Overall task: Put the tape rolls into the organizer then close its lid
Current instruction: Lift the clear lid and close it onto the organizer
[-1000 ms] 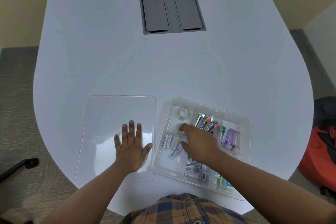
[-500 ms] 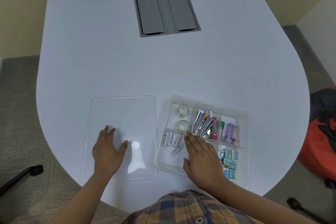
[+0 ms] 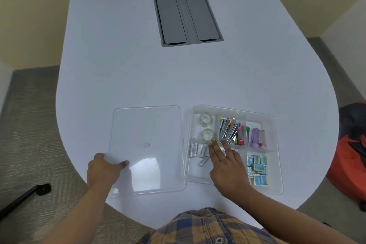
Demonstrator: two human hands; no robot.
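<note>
Two clear tape rolls (image 3: 206, 119) (image 3: 208, 135) lie in the back-left compartment of the clear plastic organizer (image 3: 277, 164), which stands open on the white table. Its clear lid (image 3: 146, 128) lies flat on the table just left of it. My left hand (image 3: 103, 170) grips the lid's left edge, thumb on top and fingers curled around the rim. My right hand (image 3: 227, 166) hovers flat over the organizer's front middle, fingers apart and holding nothing; its fingertips reach just below the nearer tape roll.
The organizer also holds batteries (image 3: 196, 149), metal clips (image 3: 229, 130), purple and pink items (image 3: 257, 136) and small blue boxes (image 3: 258, 170). A grey cable hatch (image 3: 188, 19) sits in the table's far middle. An orange bag (image 3: 352, 154) is on the floor at right.
My left hand slid from the lid's middle to its left edge and took hold of it. My right hand drew back from the nearer tape roll, leaving it in the compartment.
</note>
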